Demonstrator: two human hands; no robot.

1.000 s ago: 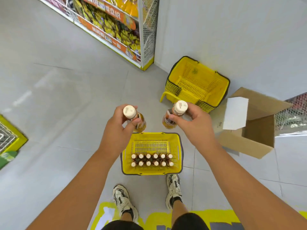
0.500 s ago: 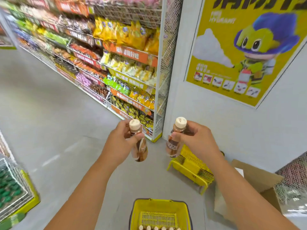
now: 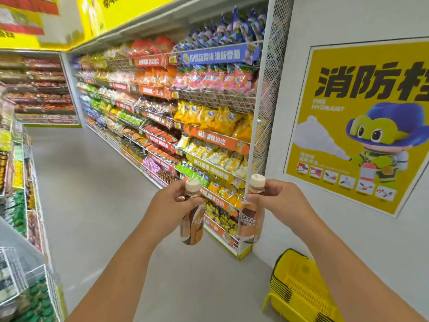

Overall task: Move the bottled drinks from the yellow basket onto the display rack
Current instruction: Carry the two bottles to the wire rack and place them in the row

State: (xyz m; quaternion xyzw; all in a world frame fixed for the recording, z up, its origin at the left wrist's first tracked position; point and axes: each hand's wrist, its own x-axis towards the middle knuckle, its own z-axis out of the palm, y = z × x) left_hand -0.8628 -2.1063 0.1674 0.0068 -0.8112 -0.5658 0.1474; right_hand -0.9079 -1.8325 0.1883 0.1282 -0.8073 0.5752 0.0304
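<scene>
We hold one coffee bottle [image 3: 192, 225] by the neck in our left hand [image 3: 170, 205] and another bottle [image 3: 251, 219] in our right hand [image 3: 276, 201], both hanging just in front of the snack shelving [image 3: 209, 126]. Each grip pinches only the neck, so, as we judge it, a swing could slip one loose.

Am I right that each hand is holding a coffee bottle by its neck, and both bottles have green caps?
Not quite. The head view shows the left hand and the right hand each holding a coffee bottle by its neck, but the caps are cream-coloured, not green.
</scene>
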